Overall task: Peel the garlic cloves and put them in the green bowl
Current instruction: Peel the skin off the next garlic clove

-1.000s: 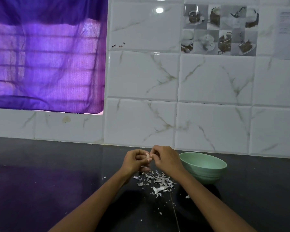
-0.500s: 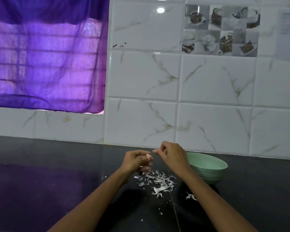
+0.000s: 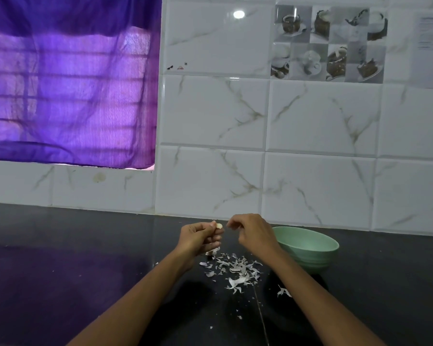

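Observation:
My left hand [image 3: 201, 238] pinches a small pale garlic clove [image 3: 219, 226] at its fingertips, above the dark counter. Just to the right, my right hand [image 3: 254, 233] is a short gap away from the clove, with thumb and forefinger pinched together; whether a bit of peel is between them I cannot tell. The green bowl [image 3: 310, 248] stands on the counter right behind my right wrist; its inside is partly hidden. A heap of white garlic peels [image 3: 235, 269] lies on the counter under both hands.
The black counter [image 3: 73, 270] stretches wide to the left and right. A white tiled wall [image 3: 310, 186] rises close behind the bowl. A purple curtain [image 3: 68, 91] covers the window at the upper left. A stray peel [image 3: 283, 292] lies beside my right forearm.
My right hand has pulled away to the right from the clove, opening a gap between the hands. A peel scrap has dropped near my right forearm. The left hand stays holding the clove.

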